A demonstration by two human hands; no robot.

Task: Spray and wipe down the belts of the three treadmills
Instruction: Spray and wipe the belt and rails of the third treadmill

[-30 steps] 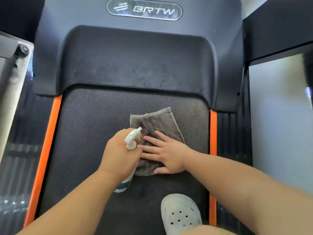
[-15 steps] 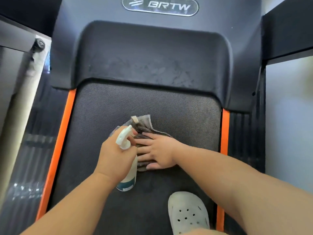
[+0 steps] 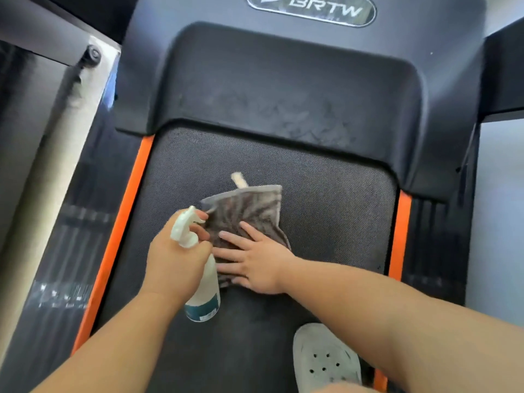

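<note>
A black treadmill belt (image 3: pixel 326 194) with orange side strips fills the head view. On its middle lies a grey-brown cloth (image 3: pixel 249 211) with a small pale tag at its far edge. My right hand (image 3: pixel 252 262) presses flat on the near part of the cloth, fingers straight and pointing left. My left hand (image 3: pixel 175 259) grips a white spray bottle (image 3: pixel 202 293) around its neck, the trigger head up by my fingers, right beside the cloth's left edge. The bottle's base has a teal label.
The dark motor cover (image 3: pixel 283 89) with a BRTW badge (image 3: pixel 312 8) rises at the belt's far end. A pale perforated clog (image 3: pixel 323 358) stands on the belt near its right orange strip (image 3: pixel 398 236). A neighbouring treadmill's black side rail (image 3: pixel 56 251) lies left.
My right hand has slid the cloth left across the belt, bunched it, then spread it toward the far end. The left hand with the bottle stayed beside it. The view shifted left.
</note>
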